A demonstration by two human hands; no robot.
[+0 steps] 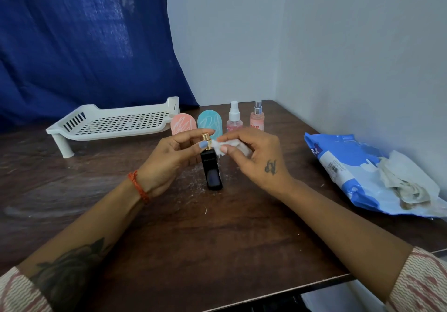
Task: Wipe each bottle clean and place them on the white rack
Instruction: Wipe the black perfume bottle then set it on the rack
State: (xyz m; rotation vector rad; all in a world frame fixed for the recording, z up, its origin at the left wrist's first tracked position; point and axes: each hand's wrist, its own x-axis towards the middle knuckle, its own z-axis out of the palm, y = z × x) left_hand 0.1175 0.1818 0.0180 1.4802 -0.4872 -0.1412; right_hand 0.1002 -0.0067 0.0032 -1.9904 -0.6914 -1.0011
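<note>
Dark wooden table (217, 239), frame centre: my left hand (169, 161) pinches the black bottle (211, 169) at its gold neck; my right hand (256, 157) presses a white wipe (229, 146) there. Behind, four bottles (210, 123) wait unwiped; white rack (116, 123), upper left, holds none. Clear path leftward.

Two bare forearms in view, sleeves pushed up near the elbows. The left sleeve (18, 292) and the right sleeve (420, 280) are both cream cloth with wavy reddish-pink stripes. On the left wrist, an orange-red braided thread band (138, 186). The left hand (169, 157) has a thumbnail painted pale blue. A large dark rose tattoo (70, 270) covers the left forearm. The right hand (256, 157) carries a small dark script tattoo (271, 167) on its back.
</note>
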